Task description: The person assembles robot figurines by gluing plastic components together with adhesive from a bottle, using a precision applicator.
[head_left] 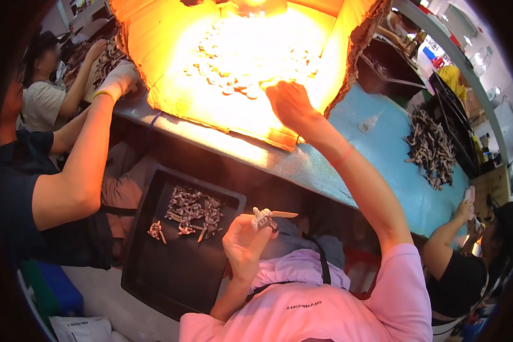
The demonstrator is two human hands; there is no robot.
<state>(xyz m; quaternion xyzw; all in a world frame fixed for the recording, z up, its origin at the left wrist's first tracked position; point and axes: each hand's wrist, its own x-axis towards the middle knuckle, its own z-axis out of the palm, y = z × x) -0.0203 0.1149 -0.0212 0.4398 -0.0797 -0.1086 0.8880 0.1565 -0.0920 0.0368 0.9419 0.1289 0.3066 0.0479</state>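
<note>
Pinched upright in my left hand (242,248) is a small grey-and-white toy figure (263,220) with a long, thin tan part sticking out to the right. My right hand (293,105) reaches forward into a brightly lit cardboard enclosure (137,40). Its fingers are closed at the near edge of a spread of small round-looking pieces (233,80), and glare hides what they hold, if anything. Beside my left hand is a black tray (182,273) holding a cluster of similar small figures (194,208), one of them lying apart on the left.
A blue-topped workbench (353,142) runs across in front of me. On its right lie a heap of grey parts (433,148) and a small clear bottle (369,122). A co-worker with a gloved hand (119,80) sits close on my left; another person (461,256) is at the right.
</note>
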